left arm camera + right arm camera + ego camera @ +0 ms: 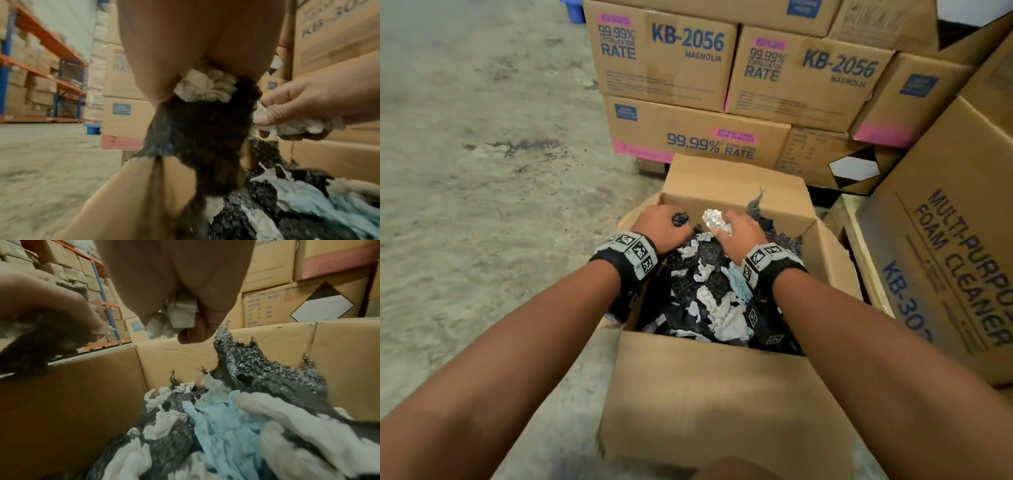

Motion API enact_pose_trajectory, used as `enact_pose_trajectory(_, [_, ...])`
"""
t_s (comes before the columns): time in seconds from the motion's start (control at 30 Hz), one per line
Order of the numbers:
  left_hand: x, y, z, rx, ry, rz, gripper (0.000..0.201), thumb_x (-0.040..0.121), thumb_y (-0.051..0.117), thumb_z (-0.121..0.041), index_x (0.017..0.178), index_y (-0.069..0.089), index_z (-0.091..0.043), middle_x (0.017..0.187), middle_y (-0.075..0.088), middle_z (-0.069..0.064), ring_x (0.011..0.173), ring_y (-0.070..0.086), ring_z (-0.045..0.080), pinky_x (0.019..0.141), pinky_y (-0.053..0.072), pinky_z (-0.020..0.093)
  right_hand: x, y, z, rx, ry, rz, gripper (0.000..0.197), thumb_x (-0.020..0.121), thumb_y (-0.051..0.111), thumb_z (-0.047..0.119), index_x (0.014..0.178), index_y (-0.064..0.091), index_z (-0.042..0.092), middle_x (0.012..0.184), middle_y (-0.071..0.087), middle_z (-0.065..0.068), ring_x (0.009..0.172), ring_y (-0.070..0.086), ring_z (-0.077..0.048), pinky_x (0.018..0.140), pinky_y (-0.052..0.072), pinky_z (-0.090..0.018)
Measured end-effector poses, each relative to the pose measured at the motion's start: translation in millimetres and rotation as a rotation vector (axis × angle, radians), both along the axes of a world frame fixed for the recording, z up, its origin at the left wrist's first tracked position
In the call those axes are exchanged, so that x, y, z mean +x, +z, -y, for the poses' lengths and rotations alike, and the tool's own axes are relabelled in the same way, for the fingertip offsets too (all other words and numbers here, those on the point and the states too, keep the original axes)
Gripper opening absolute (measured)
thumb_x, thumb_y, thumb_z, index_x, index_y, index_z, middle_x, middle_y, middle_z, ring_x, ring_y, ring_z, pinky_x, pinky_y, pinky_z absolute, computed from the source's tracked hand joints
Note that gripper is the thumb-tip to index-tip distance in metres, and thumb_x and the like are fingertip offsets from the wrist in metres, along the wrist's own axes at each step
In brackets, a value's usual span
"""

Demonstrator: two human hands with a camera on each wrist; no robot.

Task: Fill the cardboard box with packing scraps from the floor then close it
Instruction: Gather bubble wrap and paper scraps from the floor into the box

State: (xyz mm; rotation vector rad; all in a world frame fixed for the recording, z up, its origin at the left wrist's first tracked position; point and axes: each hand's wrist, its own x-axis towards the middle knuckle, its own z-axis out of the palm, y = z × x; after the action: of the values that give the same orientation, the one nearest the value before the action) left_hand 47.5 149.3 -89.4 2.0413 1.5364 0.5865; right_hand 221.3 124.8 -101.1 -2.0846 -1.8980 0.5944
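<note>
An open cardboard box (722, 404) stands on the floor in front of me, its flaps up. Inside lies a heap of packing scraps (709, 301): black bubble wrap, white crumpled paper and a pale blue piece (222, 426). My left hand (666, 224) is over the box's far left part and grips a bunch of black bubble wrap (201, 133) with a wad of white paper (205, 86). My right hand (736, 229) hovers beside it over the far middle, clutching crumpled white paper (714, 219). The same paper (174, 318) shows between its fingers in the right wrist view.
Stacked printed cartons (722, 75) stand right behind the box. A large carton marked foam cleaner (955, 260) leans at the right. Bare concrete floor (482, 171) stretches to the left. Warehouse racks (41, 68) with boxes stand farther left.
</note>
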Motion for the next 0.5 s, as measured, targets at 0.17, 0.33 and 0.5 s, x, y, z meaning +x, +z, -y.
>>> enact_pose_trajectory(0.17, [19,-8,12,-0.082,-0.081,-0.168,0.038,0.081,0.062,-0.049,0.096,0.056,-0.014,0.099,0.061,0.011,0.099,0.059,0.03,0.079,0.043,0.031,14,-8,21,-0.003,-0.072,-0.013,0.037,0.096,0.048,0.038,0.127,0.046,0.016,0.143,0.033,-0.017,0.122,0.049,-0.039,0.102,0.043,-0.044])
enact_pose_trajectory(0.33, [30,-17,26,-0.313,-0.25,-0.379,0.07,0.09,0.035,-0.063,0.149,0.017,-0.029,0.151,0.032,0.018,0.138,0.034,0.032,0.114,0.028,0.039,32,-17,34,-0.273,0.03,0.109,0.064,0.091,0.046,0.055,0.147,0.031,0.028,0.16,0.01,-0.009,0.142,0.027,-0.033,0.115,0.027,-0.044])
enact_pose_trajectory(0.5, [21,-18,33,-0.32,-0.296,-0.451,0.073,0.094,0.044,-0.048,0.15,0.0,-0.03,0.148,0.04,0.017,0.134,0.04,0.033,0.11,0.034,0.035,42,3,51,-0.364,0.137,0.199,0.07,0.092,0.053,0.046,0.151,0.02,0.027,0.156,0.03,-0.007,0.14,0.034,-0.029,0.113,0.031,-0.037])
